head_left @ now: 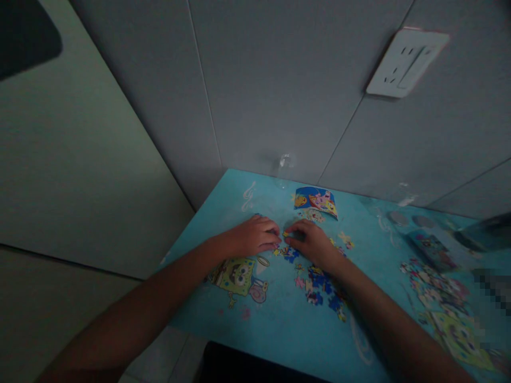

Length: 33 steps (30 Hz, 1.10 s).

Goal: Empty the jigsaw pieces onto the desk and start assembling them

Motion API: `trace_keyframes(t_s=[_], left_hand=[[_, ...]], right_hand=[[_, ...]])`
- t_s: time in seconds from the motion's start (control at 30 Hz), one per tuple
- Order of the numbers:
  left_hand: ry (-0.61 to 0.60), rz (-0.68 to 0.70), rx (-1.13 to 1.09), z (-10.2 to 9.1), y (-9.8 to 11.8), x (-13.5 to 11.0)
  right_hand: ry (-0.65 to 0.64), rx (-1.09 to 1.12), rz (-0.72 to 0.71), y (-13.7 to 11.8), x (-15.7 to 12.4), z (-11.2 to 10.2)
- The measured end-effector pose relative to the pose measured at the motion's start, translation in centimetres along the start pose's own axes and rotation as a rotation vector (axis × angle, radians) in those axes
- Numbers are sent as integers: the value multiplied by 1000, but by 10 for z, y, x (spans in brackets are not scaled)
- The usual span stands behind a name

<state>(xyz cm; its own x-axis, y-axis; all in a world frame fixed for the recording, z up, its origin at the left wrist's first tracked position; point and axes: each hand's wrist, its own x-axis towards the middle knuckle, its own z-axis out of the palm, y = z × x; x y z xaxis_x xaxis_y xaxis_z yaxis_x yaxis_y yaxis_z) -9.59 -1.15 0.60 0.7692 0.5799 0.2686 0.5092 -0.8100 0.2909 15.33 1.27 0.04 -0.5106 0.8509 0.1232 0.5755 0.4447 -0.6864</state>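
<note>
My left hand [257, 235] rests low over the turquoise tabletop [275, 330], fingers loosely curved and a little apart, with no piece visible in them. Opposite it, my right hand [313, 246] pinches a small yellowish jigsaw piece [286, 234] between thumb and forefinger. Just below the fingertips lie a few blue and pink jigsaw pieces [290, 254]. Closer to me, beside my right wrist, a loose heap of jigsaw pieces [319, 284] is spread, partly covered by the forearm. Several small pieces [346, 241] are scattered right of the hand.
A curved picture card [316, 201] stands behind my hands, near a clear container [285, 169] by the wall. At right are another jigsaw pile [435, 287], a dark picture box [433, 250] and a blurred, pixelated area. A wall socket [408, 63] sits above.
</note>
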Motion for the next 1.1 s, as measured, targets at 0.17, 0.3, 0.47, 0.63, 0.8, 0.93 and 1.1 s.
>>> trace_keyframes(t_s=[0.17,0.3,0.47,0.63,0.8,0.93,1.1], left_hand=[[23,-38,-64,4,1,4],[8,-69,-9,5,4,7],[55,-152,111,0,3,7],[26,-153,134,-14,1,-2],[-78,-41,133,-15,8,-4],[-78,-25,138,-9,9,-4],[-93,-22,169,-10,14,-2]], right_hand=[[-19,124,30,-1,-6,-1],[-66,220,38,-7,-8,1],[-87,156,32,-12,-5,4],[-97,6,-17,-21,-4,6],[-81,-124,-47,-31,-4,10],[-85,-180,-5,-34,-3,13],[-108,-225,48,-40,-5,15]])
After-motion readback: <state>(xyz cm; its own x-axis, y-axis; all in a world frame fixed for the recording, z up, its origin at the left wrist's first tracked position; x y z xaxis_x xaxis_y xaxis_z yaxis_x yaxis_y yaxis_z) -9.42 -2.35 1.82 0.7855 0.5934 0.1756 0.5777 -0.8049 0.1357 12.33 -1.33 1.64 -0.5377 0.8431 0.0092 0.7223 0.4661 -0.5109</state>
